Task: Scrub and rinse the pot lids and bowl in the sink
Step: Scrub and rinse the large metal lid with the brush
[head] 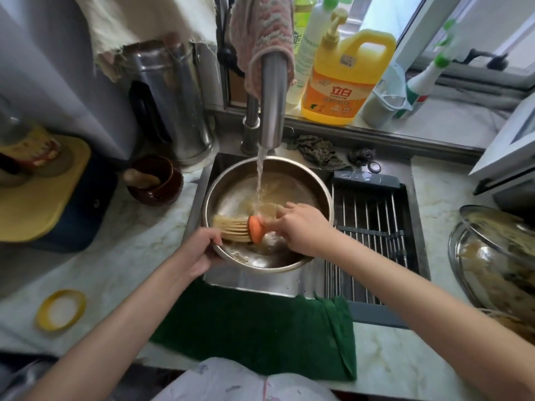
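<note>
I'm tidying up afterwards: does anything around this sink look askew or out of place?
The lid on the right counter lies tilted on a steel-rimmed dish, both smeared with residue. Nothing looks spilled or broken.

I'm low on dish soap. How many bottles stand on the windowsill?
4: yellow pump jug, white green-capped bottle behind it, yellow-green bottle half hidden beside that, spray bottle farther right. Others may be hidden.

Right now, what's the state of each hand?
Left hand: grips the rim of the round stainless steel bowl.
Right hand: holds the orange-collared straw-bristle scrubbing brush.
</note>
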